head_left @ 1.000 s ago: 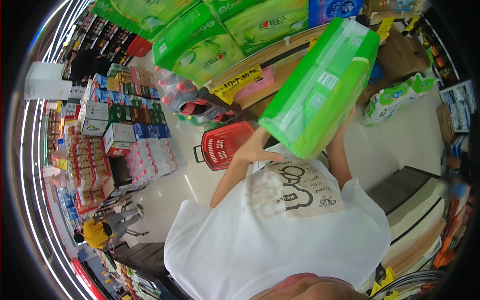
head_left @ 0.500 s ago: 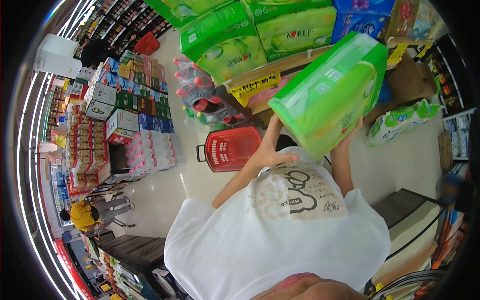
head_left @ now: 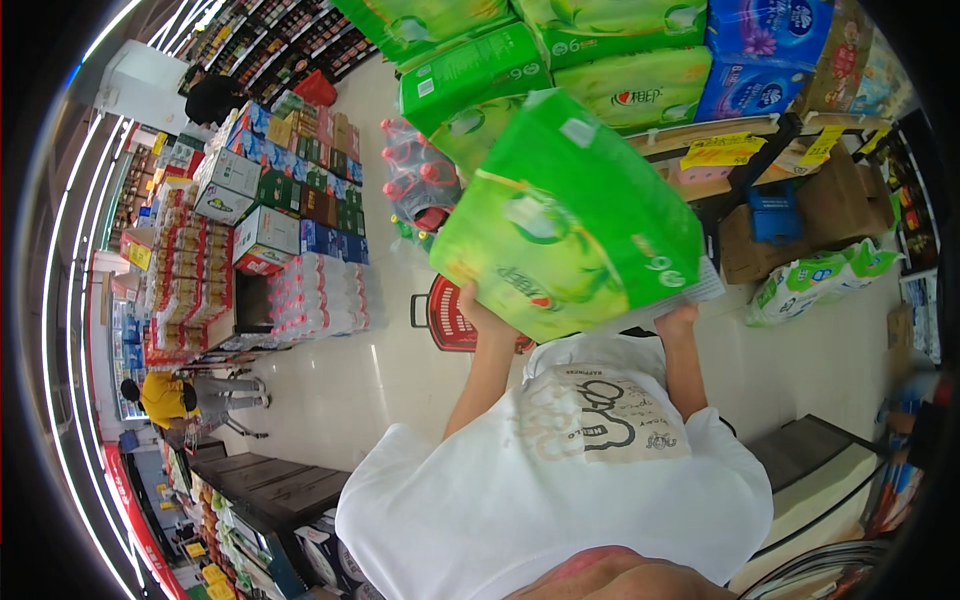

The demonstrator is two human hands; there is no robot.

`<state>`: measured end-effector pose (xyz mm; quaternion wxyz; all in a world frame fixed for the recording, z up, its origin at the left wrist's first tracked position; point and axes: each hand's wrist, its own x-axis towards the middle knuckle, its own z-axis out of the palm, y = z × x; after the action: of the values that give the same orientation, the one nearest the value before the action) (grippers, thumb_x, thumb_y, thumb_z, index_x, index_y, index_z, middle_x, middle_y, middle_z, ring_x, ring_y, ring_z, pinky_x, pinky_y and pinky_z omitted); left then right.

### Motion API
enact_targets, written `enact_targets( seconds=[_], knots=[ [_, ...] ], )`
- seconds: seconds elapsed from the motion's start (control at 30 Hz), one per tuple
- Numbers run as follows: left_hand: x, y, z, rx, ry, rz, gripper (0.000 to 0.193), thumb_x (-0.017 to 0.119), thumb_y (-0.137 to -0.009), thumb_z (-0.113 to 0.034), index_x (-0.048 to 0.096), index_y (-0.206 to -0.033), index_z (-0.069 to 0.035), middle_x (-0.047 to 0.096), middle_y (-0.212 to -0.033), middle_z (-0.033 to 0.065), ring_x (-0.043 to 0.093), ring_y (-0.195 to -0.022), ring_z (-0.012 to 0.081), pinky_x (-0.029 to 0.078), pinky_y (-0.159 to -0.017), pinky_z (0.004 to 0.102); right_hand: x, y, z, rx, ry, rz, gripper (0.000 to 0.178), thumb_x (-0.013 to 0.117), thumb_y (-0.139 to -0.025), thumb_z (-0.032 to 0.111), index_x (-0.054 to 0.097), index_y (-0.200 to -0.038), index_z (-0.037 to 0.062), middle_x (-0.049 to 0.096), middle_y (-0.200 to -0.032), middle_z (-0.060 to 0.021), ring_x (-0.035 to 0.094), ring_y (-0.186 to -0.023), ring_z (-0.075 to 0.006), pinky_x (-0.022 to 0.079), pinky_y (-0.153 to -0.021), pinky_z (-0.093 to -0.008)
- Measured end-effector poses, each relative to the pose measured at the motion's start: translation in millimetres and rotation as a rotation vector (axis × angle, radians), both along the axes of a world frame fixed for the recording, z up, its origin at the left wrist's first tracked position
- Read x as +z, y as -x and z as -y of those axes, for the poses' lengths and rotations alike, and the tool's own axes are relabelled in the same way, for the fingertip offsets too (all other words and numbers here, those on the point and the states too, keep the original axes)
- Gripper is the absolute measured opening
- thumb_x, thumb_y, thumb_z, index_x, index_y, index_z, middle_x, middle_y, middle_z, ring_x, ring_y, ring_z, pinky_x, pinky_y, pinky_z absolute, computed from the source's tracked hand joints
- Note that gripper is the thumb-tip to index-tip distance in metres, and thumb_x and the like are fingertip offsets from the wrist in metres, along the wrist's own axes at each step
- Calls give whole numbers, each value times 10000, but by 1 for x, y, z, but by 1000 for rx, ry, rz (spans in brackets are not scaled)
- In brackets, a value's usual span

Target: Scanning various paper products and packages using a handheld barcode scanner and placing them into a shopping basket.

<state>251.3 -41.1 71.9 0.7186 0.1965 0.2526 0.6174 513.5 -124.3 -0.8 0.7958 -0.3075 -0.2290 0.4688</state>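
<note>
Store aisle, pale floor (head_left: 335, 400). Red basket (head_left: 449, 322) on it; left hand (head_left: 490, 320) clasping lower-left edge of green pack (head_left: 560, 220), fingertips partly hidden; pack mid-air, tilted; right hand (head_left: 678, 320) curled on its lower-right end. Probably light, squashy, slick film; best supported underneath, both ends.

Shrink-wrapped bottles (head_left: 318, 297) stand beside stacked cartons (head_left: 265, 238), a yellow-shirted person (head_left: 163, 397) well apart.
</note>
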Motion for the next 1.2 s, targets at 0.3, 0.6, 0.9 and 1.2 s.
enact_targets(
  seconds=[0.3, 0.6, 0.9, 1.2],
  knots=[
    [-38, 63, 9, 272, 72, -41, 761, 571, -815, -544, 399, -1409, -101, 488, -1367, 102, 507, -1217, 311, 461, -980, 469, 59, -4, 7, 9, 232, 482, 759, 756, -758, 579, 569, -1155, -39, 663, -1031, -99, 559, -676, -84, 435, -558, -227],
    [-74, 100, -29, 48, -269, 104, 696, 676, -697, -303, 496, -1299, -4, 595, -1208, 162, 595, -1070, 335, 508, -913, 448, 117, -16, 0, 379, -77, 224, 1116, 532, -721, 837, 430, -1340, -85, 644, -1070, -205, 545, -548, -91, 395, -409, -184],
    [-74, 89, -56, -47, -215, -34, 713, 689, -637, -233, 510, -1290, -11, 599, -1224, 152, 593, -1092, 330, 504, -933, 434, 98, -42, 13, 473, -32, 221, 1073, 554, -721, 817, 463, -1296, -83, 637, -1067, -213, 506, -485, -113, 415, -415, -246],
    [-94, 83, -55, -127, -88, -15, 685, 675, -616, -147, 527, -1266, 9, 616, -1191, 157, 602, -1059, 327, 495, -930, 418, 85, -39, 12, 461, -15, 122, 956, 401, -839, 790, 504, -1255, -65, 625, -1017, -168, 481, -476, -108, 395, -392, -226]
  ],
)
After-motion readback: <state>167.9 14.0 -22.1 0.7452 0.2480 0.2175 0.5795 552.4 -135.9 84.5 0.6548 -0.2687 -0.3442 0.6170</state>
